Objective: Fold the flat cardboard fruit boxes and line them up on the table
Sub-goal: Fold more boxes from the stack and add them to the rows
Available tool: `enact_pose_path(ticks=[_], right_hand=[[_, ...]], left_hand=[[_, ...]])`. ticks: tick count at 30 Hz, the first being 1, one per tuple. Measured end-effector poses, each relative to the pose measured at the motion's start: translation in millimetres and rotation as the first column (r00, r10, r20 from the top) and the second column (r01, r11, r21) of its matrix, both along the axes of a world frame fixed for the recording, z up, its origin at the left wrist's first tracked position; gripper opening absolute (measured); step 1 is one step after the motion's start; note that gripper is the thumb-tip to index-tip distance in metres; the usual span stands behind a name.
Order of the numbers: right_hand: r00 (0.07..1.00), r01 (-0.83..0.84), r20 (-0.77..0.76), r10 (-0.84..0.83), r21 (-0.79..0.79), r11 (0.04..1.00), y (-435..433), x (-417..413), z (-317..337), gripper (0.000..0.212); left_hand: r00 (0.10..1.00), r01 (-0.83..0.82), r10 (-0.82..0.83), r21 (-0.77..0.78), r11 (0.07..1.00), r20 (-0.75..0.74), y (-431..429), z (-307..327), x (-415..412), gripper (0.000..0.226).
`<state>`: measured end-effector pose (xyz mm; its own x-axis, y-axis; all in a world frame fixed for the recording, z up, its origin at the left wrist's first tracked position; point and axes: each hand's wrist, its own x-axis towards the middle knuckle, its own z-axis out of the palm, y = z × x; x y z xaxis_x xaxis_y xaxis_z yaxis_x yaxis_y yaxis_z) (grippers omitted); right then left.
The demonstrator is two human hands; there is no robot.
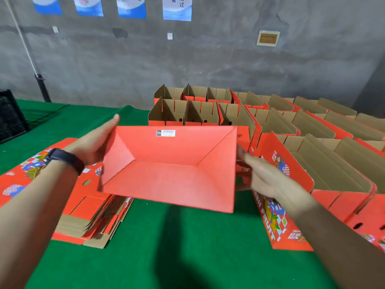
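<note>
Head view: a red cardboard fruit box (173,170) is held above the green desk (166,247) at centre, its labelled underside towards the camera. The left hand (95,140), at 9 o'clock, presses straight fingers flat against the box's side. The right hand (264,176), at 3 o'clock, reaches its edge, too blurred to tell its grip. Flat boxes (91,215) lie stacked at 8 o'clock; folded boxes (312,130) stand in rows from 12 to 3 o'clock.

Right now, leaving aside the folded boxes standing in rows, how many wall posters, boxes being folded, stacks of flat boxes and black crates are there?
Wall posters: 4
Box being folded: 1
Stack of flat boxes: 1
Black crate: 1
Total: 7
</note>
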<state>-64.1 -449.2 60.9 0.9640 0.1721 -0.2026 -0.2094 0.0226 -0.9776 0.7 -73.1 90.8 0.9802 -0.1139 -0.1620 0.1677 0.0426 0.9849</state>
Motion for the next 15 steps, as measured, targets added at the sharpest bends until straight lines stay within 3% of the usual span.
enact_pose_path(ticks=[2, 6, 10, 12, 15], right_hand=[[0.997, -0.014, 0.071, 0.016, -0.035, 0.999, 3, -2, 4, 0.060], [0.991, 0.044, 0.135, -0.016, -0.207, 0.977, 11, -3, 7, 0.072], [0.946, 0.193, 0.317, -0.067, -0.384, 0.903, 12, -4, 1, 0.065], [0.914, 0.235, 0.404, -0.019, -0.491, 0.839, 12, -7, -10, 0.063], [0.883, 0.226, 0.463, 0.083, -0.571, 0.789, 13, -22, -38, 0.062]], left_hand=[[0.997, -0.019, 0.016, -0.041, 0.999, -0.070, -1, -7, 0, 0.051], [0.991, -0.106, 0.100, -0.065, 0.992, -0.088, -4, -36, 8, 0.021], [0.990, -0.100, 0.121, 0.255, 0.962, -0.069, -13, -65, 9, 0.017], [0.994, -0.067, 0.099, 0.472, 0.879, -0.043, -25, -76, 9, 0.016], [0.997, 0.028, 0.021, 0.651, 0.759, -0.068, -52, -89, 6, 0.013]])
